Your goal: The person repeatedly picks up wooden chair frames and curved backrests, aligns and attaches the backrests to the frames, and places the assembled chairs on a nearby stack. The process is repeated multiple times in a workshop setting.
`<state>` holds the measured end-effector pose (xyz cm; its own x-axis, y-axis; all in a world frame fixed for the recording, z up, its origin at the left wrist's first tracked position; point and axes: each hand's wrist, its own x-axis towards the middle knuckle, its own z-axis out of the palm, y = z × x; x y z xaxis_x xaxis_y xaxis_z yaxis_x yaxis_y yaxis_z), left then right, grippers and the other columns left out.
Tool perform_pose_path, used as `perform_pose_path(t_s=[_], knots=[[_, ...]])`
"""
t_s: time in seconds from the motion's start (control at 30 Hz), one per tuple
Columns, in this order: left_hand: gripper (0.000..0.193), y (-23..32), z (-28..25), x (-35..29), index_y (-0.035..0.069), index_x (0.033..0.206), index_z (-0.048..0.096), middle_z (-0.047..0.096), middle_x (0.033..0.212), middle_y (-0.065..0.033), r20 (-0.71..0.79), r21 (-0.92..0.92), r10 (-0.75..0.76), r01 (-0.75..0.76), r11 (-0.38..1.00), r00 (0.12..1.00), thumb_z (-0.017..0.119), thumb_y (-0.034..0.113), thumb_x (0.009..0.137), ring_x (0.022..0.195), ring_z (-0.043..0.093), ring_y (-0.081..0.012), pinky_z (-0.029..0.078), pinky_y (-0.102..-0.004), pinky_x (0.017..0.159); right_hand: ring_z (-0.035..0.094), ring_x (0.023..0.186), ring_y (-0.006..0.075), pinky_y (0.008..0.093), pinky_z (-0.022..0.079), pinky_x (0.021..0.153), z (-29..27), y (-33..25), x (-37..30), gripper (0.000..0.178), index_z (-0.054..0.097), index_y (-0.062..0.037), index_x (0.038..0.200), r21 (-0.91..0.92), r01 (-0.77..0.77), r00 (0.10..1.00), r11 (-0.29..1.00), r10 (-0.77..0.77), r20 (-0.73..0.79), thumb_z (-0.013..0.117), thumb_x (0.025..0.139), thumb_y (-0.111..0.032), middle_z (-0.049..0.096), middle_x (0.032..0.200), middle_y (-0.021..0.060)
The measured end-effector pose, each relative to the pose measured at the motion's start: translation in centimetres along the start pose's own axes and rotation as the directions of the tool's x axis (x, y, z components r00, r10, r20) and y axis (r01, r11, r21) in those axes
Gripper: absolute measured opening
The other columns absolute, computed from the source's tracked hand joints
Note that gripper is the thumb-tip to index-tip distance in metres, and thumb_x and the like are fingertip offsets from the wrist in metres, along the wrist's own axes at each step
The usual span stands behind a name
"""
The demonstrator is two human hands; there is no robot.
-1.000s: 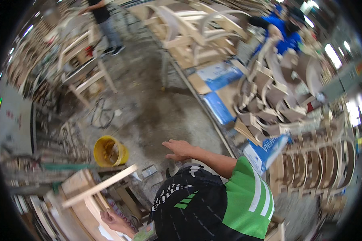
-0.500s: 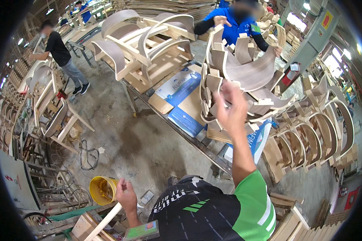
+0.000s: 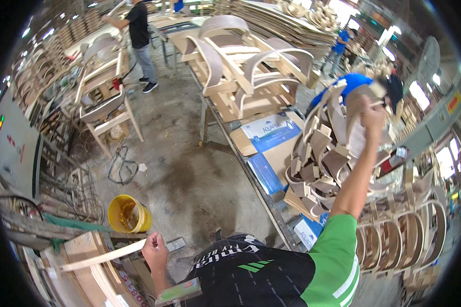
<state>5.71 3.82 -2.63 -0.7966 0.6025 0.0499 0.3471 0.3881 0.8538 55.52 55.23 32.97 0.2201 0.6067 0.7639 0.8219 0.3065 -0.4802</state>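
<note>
My right hand reaches out over a heap of curved wooden pieces on the table. Its fingers close on the upper part of a broad curved wooden panel, which stands on the far side of the heap. Low at the left, my left hand is held near my body with its fingers curled together. The end of a pale wooden strip lies right beside those fingers. Whatever the left fingers may hold is too small or hidden to make out.
A co-worker in blue bends behind the heap. Curved chair frames are stacked farther along the table. More curved frames stand at the right. On the floor are a yellow bucket and a dark cable. Flattened blue cartons cover the tabletop.
My right hand has gone from open above the heap to farther out, closing on the curved panel. The co-worker has bent down. The view has turned; my left hand stays low.
</note>
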Motion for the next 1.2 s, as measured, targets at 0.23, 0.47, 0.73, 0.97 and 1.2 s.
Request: perform_pose_path(t_s=[0.23, 0.47, 0.73, 0.97, 1.2], knots=[[0.024, 7.7, -2.5, 4.7, 0.000, 0.116, 0.073, 0.076, 0.096, -0.0146, -0.071, -0.038, 0.236, -0.239, 0.970, 0.969, 0.074, 0.013, 0.095, 0.084, 0.073, -0.0215, 0.057, -0.0346, 0.081, 0.069, 0.104, 0.0180, 0.0322, 0.054, 0.089, -9.8, -18.6, 4.6, 0.048, 0.071, 0.0012, 0.130, 0.472, 0.193, 0.981, 0.860, -0.181, -0.072, 0.062, 0.105, -0.038, 0.072, 0.125, 0.0122], [0.074, 22.8, -5.9, 7.9, 0.004, 0.143, 0.057, 0.067, 0.132, -0.0179, -0.120, -0.100, 0.683, -0.693, 0.714, 0.721, 0.089, 0.036, 0.083, 0.122, 0.065, -0.0308, 0.051, -0.0416, 0.104, 0.062, 0.122, 0.0191, 0.0347, 0.047, 0.106, -11.9, -34.1, -2.2, 0.045, 0.062, -0.0009, 0.140, 0.913, 0.080, 0.699, 0.400, -0.676, 0.235, 0.055, 0.110, -0.033, 0.065, 0.138, 0.0119], [0.054, 28.8, -8.9, 8.3, -0.001, 0.106, 0.067, 0.069, 0.093, -0.0270, -0.235, -0.461, 0.796, -0.785, 0.414, 0.558, 0.088, 0.042, 0.081, 0.089, 0.069, -0.0458, 0.054, -0.0470, 0.075, 0.050, 0.144, 0.0252, 0.0418, 0.038, 0.122, -0.2, -40.9, -12.2, 0.052, 0.051, -0.0002, 0.152, 0.732, -0.649, 0.198, 0.205, -0.884, 0.423, 0.057, 0.107, -0.025, 0.056, 0.152, 0.0155], [0.040, 23.7, -16.2, 3.7, -0.001, 0.113, 0.069, 0.073, 0.091, -0.0138, -0.753, -0.293, 0.372, -0.783, 0.548, 0.542, 0.073, 0.037, 0.100, 0.081, 0.070, -0.0226, 0.054, -0.0386, 0.074, 0.063, 0.098, 0.0156, 0.0315, 0.051, 0.086, 8.6, -44.3, -21.4, 0.050, 0.052, 0.0005, 0.147, 0.927, -0.218, 0.195, 0.304, -0.918, 0.347, 0.058, 0.108, -0.029, 0.066, 0.116, 0.0090], [0.050, 16.6, -24.0, -1.6, 0.006, 0.140, 0.057, 0.066, 0.133, -0.0095, -0.832, -0.462, -0.376, -0.885, 0.061, 0.408, 0.056, 0.045, 0.109, 0.123, 0.062, -0.0201, 0.049, -0.0373, 0.108, 0.068, 0.098, 0.0253, 0.0378, 0.057, 0.085, 16.6, -40.9, -49.1, 0.073, 0.045, 0.0007, 0.152, 0.888, -0.300, -0.149, 0.348, -0.937, 0.317, 0.079, 0.088, -0.011, 0.064, 0.131, 0.0155]])
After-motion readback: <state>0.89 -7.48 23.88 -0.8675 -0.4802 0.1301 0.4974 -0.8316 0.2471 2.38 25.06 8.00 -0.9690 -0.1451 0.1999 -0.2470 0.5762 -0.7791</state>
